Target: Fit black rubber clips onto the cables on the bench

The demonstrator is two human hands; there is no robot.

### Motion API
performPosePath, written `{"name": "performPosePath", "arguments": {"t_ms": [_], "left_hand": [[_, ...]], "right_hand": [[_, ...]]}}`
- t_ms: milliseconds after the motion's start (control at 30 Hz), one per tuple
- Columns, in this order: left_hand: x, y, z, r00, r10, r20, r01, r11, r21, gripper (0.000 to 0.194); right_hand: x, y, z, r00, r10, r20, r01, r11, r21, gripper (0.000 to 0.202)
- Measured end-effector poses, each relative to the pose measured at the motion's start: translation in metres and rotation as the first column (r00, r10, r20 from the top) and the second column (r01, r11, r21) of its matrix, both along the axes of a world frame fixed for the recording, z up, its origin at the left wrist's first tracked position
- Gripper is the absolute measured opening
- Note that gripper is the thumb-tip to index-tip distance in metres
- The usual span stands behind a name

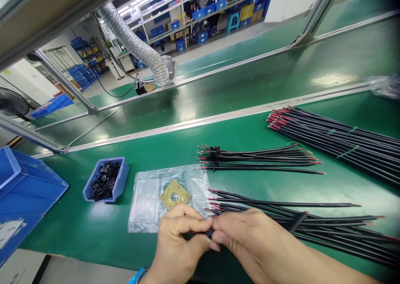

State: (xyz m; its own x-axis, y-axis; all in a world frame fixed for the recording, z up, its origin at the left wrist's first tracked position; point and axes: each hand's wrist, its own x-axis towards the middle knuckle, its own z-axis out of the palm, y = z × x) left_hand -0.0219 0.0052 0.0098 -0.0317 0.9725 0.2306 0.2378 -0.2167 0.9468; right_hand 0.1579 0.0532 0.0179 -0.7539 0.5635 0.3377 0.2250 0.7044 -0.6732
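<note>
At the front of the green bench my left hand [179, 242] and my right hand [246, 236] meet, fingertips pinched together. Between them a small black plastic part [209, 233] shows, with a bit of red wire beside it; the fingers cover most of it. A black cable [298, 222] sticks out behind my right hand, apparently the one being held. Loose black cables [328, 204] with red wire ends lie right of and beneath my right hand. Ahead of my left hand, a yellowish square pad with a hole [167, 197] rests on a clear plastic bag [143, 203].
A small blue bin [123, 178] of black plastic parts stands left, near a large blue crate [40, 184]. Cables fitted with black parts [250, 155] lie mid-bench; a tied cable bundle [337, 140] lies far right. A silver duct [134, 42] hangs beyond the metal frame.
</note>
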Motion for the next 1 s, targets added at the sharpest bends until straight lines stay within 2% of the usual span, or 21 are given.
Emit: {"name": "performPosePath", "arguments": {"t_ms": [200, 300, 400, 433, 467, 500, 533, 567, 600, 633, 667, 700, 767, 833, 900, 1000], "left_hand": [[0.003, -0.001, 0.000, 0.999, 0.021, -0.029, -0.022, 0.999, -0.025, 0.009], [0.001, 0.000, 0.002, 0.999, -0.016, -0.050, 0.013, 0.998, -0.054, 0.019], [-0.024, 0.005, 0.008, 0.989, -0.032, -0.143, 0.021, 0.997, -0.071, 0.049], [-0.039, 0.007, 0.012, 0.982, 0.008, -0.188, -0.019, 0.998, -0.057, 0.056], [-0.058, 0.010, 0.016, 0.964, 0.083, -0.252, -0.093, 0.995, -0.027, 0.055], [-0.080, 0.014, 0.021, 0.928, 0.170, -0.333, -0.175, 0.985, 0.015, 0.048], [-0.104, 0.018, 0.025, 0.860, 0.290, -0.420, -0.284, 0.956, 0.078, 0.041], [-0.129, 0.022, 0.029, 0.757, 0.407, -0.511, -0.393, 0.909, 0.142, 0.040], [-0.154, 0.027, 0.033, 0.620, 0.495, -0.609, -0.480, 0.853, 0.205, 0.040], [-0.176, 0.032, 0.036, 0.483, 0.509, -0.712, -0.512, 0.824, 0.243, 0.042], [-0.195, 0.037, 0.038, 0.372, 0.465, -0.804, -0.506, 0.827, 0.244, 0.046], [-0.210, 0.041, 0.039, 0.293, 0.397, -0.870, -0.491, 0.843, 0.219, 0.048], [-0.227, 0.047, 0.039, 0.216, 0.259, -0.941, -0.467, 0.874, 0.134, 0.048], [-0.229, 0.051, 0.039, 0.185, 0.207, -0.961, -0.486, 0.869, 0.094, 0.045], [-0.224, 0.053, 0.038, 0.151, 0.227, -0.962, -0.516, 0.848, 0.119, 0.042], [-0.219, 0.053, 0.037, 0.131, 0.284, -0.950, -0.505, 0.844, 0.182, 0.035]], "right_hand": [[0.000, 0.007, 0.008, 0.997, 0.037, 0.073, -0.023, 0.982, -0.186, 0.032], [0.001, 0.011, 0.009, 0.995, 0.042, 0.085, -0.024, 0.980, -0.199, 0.033], [0.002, 0.015, 0.009, 0.993, 0.007, 0.118, 0.008, 0.991, -0.130, 0.031], [0.003, 0.016, 0.010, 0.990, -0.014, 0.143, 0.029, 0.994, -0.101, 0.030], [0.005, 0.018, 0.010, 0.985, -0.041, 0.170, 0.053, 0.996, -0.067, 0.029], [0.007, 0.020, 0.010, 0.979, -0.070, 0.190, 0.077, 0.997, -0.027, 0.027], [0.010, 0.023, 0.009, 0.975, -0.105, 0.198, 0.103, 0.994, 0.024, 0.025], [0.014, 0.028, 0.008, 0.970, -0.151, 0.191, 0.137, 0.987, 0.087, 0.024], [0.018, 0.034, 0.007, 0.964, -0.207, 0.168, 0.180, 0.970, 0.165, 0.024], [0.022, 0.041, 0.006, 0.953, -0.269, 0.140, 0.229, 0.941, 0.251, 0.025], [0.027, 0.049, 0.005, 0.934, -0.339, 0.111, 0.286, 0.898, 0.334, 0.027], [0.031, 0.058, 0.003, 0.906, -0.415, 0.088, 0.348, 0.845, 0.407, 0.028], [0.037, 0.078, -0.001, 0.830, -0.553, 0.072, 0.452, 0.743, 0.493, 0.028], [0.039, 0.095, -0.006, 0.765, -0.639, 0.085, 0.520, 0.690, 0.503, 0.029], [0.036, 0.107, -0.011, 0.733, -0.671, 0.111, 0.551, 0.682, 0.481, 0.029], [0.032, 0.110, -0.014, 0.725, -0.668, 0.165, 0.549, 0.706, 0.448, 0.030]]}}
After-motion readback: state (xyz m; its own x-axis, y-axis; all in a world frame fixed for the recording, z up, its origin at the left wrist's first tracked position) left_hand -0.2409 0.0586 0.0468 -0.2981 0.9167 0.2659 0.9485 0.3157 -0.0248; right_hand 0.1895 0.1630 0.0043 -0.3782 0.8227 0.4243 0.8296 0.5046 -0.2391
